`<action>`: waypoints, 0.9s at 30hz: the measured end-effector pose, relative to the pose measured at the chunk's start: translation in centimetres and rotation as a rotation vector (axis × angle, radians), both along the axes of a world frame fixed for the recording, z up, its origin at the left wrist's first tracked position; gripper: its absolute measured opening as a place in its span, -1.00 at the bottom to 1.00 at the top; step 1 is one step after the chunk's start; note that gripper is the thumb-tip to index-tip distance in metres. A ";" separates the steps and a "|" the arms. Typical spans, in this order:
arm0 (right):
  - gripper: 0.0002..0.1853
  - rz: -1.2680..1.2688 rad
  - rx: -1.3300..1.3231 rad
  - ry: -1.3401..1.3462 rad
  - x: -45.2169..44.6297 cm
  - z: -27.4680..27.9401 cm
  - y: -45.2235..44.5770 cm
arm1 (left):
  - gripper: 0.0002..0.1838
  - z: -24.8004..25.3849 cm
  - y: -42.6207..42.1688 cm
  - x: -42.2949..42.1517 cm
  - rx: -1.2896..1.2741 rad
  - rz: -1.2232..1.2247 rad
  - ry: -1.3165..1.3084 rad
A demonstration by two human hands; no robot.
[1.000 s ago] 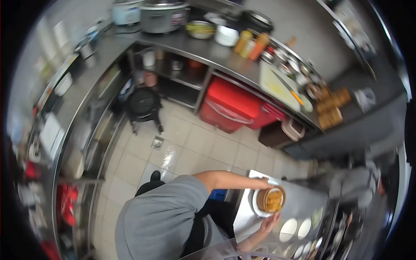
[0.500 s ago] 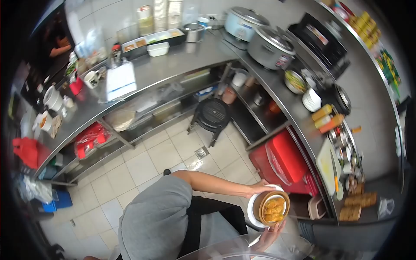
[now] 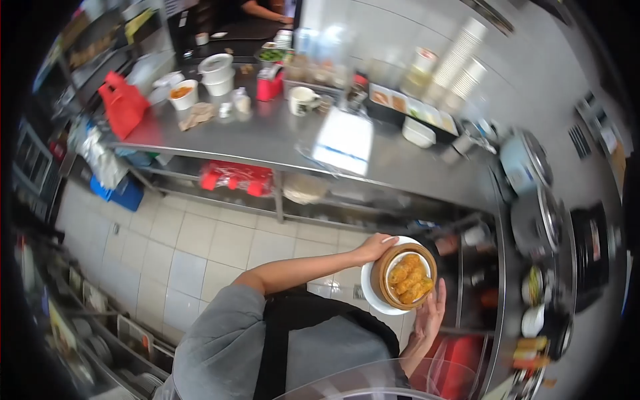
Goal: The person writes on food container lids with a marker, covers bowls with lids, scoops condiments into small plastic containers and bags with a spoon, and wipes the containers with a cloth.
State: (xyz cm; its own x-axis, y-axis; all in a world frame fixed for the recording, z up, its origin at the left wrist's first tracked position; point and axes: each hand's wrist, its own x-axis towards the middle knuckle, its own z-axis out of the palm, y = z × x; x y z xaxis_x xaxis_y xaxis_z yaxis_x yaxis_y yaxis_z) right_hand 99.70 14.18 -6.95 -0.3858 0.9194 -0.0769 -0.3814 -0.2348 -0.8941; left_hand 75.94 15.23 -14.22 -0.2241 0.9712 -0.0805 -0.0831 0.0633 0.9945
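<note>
A round bamboo steamer (image 3: pixel 379 275) stands on a white plate (image 3: pixel 368 287), held up in front of my body. Several golden-yellow pieces of food (image 3: pixel 409 277) lie in the white-lined inside. My left hand (image 3: pixel 377 248) is closed on the plate's rim at the upper left, beside the steamer. On the lower right, my right hand (image 3: pixel 430 315) supports the steamer's side with its fingers stretched upward; its contact with the plate is hidden.
A steel counter (image 3: pixel 267 143) runs behind, bearing a white sheet (image 3: pixel 344 140), a mug (image 3: pixel 303 101), white tubs (image 3: pixel 217 72) and a red bag (image 3: pixel 123 105). Rice cookers (image 3: pixel 526 160) stand at the right. Below are shelves and a blue bin (image 3: pixel 120 193). Another person's arm (image 3: pixel 265 12) shows beyond the counter.
The view has swung left from the work table and red bin toward the long counter. Both hands have carried the steamer and plate along, away from the table.
</note>
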 end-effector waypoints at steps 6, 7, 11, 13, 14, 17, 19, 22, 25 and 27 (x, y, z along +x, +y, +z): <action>-0.53 0.369 -0.223 0.186 -18.6 -3.0 7.2 | -0.52 0.2 -4.1 -15.6 0.000 0.459 -0.259; -0.55 0.407 -0.250 0.175 -21.9 -3.0 7.2 | -0.51 0.9 -5.0 -17.6 0.015 0.544 -0.248; -0.60 0.511 -0.272 0.030 -33.7 -3.6 6.9 | -0.49 0.0 -7.9 -25.5 -0.027 0.807 -0.243; -0.61 0.577 -0.224 -0.050 -39.4 -3.6 7.1 | -0.49 1.7 -9.7 -29.2 0.014 0.907 -0.230; -0.62 0.616 -0.200 -0.074 -42.0 -3.5 7.0 | -0.48 1.8 -10.6 -31.6 -0.022 0.892 -0.180; -0.65 0.733 -0.177 -0.109 -49.5 -2.7 6.7 | -0.44 2.4 -12.5 -39.6 -0.147 0.818 -0.047; -0.66 0.821 -0.221 -0.064 -54.7 -2.0 6.5 | -0.40 3.9 -13.4 -45.1 -0.257 0.726 0.046; -0.66 0.895 -0.194 -0.106 -61.7 -1.1 5.6 | -0.36 6.1 -14.1 -53.5 -0.358 0.639 0.272; -0.66 0.965 -0.245 -0.074 -68.4 -0.6 5.7 | -0.32 6.3 -14.6 -62.0 -0.353 0.648 0.444; -0.66 0.988 -0.269 -0.043 -72.9 0.1 6.4 | -0.31 8.8 -15.2 -66.9 -0.397 0.646 0.358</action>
State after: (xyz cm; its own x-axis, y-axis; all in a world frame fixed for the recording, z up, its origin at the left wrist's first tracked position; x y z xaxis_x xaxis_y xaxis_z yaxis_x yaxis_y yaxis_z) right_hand 26.79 20.56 -6.81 -0.9536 0.1422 -0.2654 0.1225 -0.6219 -0.7735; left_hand 9.00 0.01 -5.42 -0.8041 0.5571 -0.2075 0.0933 0.4630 0.8815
